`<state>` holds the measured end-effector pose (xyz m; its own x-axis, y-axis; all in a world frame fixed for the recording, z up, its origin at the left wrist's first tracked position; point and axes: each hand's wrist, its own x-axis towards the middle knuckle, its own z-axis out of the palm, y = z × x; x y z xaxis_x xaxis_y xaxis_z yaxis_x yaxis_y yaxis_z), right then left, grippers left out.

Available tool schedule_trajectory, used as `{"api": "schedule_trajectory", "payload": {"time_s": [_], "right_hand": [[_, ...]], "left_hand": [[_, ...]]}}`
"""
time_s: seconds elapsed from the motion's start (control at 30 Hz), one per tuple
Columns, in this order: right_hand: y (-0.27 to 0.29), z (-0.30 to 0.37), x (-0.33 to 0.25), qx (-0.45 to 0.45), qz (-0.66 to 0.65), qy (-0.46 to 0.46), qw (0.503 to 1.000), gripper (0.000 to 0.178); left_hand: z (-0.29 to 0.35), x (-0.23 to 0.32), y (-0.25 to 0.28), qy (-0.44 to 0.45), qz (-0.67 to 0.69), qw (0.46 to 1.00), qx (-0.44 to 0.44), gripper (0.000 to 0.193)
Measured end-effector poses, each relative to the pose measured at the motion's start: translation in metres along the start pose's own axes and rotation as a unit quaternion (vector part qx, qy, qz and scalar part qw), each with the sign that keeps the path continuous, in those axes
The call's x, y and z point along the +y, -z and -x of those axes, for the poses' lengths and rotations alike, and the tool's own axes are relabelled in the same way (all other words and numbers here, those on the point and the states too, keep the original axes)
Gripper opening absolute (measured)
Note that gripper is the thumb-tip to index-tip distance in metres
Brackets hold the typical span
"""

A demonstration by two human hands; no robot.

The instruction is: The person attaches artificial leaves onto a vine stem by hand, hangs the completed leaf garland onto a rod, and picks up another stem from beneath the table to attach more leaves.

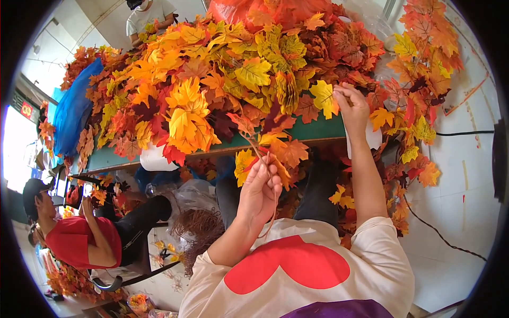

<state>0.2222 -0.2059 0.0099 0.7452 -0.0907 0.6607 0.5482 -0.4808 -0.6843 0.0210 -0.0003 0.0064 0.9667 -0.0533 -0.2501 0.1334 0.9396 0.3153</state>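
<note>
L hand (260,183) is just in front of the surface (318,129), near the middle, fingers curled in w/ thumb pressed against them; it grips the thin brown stem (272,212) of a leaf sprig (292,153). Sprig's orange & yellow leaves fan out above the fist, by the surface's near edge; the stem's lower end trails down toward the shirt front.

R hand (353,103) is raised farther fwd, over the R part of the surface, thumb & fingertips nearly together at the edge of a yellow leaf (324,98); looks like a light pinch, can't tell how firm.

Big pile of artificial leaves (238,74), red/orange/yellow, covers most of the green surface. Red plastic bag (254,13) at far side, blue plastic bag (79,114) at L end. More leaves hang in a garland (424,79) on the R. Brown stem bundle (199,230) is low, L of the wearer's legs, next to clear plastic (188,199). Co-worker in red top (85,238) sits at L; another person (148,16) is beyond the pile, upper L.
</note>
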Motion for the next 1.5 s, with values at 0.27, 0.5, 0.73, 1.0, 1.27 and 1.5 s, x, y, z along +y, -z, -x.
{"api": "schedule_trajectory", "payload": {"time_s": [0.27, 0.5, 0.73, 1.0, 1.27, 1.5], "right_hand": [[0.050, 0.022, -0.090, -0.099, 0.064, 0.161, 0.980, 0.009], [0.035, 0.078, -0.142, -0.303, 0.016, 0.196, 0.932, 0.011], [0.019, 0.092, -0.137, -0.265, -0.007, 0.160, 0.951, 0.014], [0.018, 0.094, -0.134, -0.256, 0.005, 0.159, 0.953, 0.012], [0.018, 0.096, -0.131, -0.266, 0.000, 0.133, 0.955, 0.010], [0.022, 0.097, -0.129, -0.310, -0.021, 0.080, 0.947, 0.010]], "left_hand": [[-0.023, -0.009, -0.008, -0.051, -0.039, 0.998, -0.005, 0.006], [-0.023, -0.022, -0.007, -0.137, -0.112, 0.984, -0.015, 0.007], [-0.018, -0.026, 0.000, -0.165, -0.126, 0.978, -0.013, 0.005], [-0.019, -0.031, -0.001, -0.167, -0.114, 0.979, -0.014, 0.004], [-0.020, -0.036, -0.001, -0.227, -0.171, 0.959, 0.005, 0.005], [-0.019, -0.039, 0.005, -0.306, -0.288, 0.907, 0.002, 0.005]]}}
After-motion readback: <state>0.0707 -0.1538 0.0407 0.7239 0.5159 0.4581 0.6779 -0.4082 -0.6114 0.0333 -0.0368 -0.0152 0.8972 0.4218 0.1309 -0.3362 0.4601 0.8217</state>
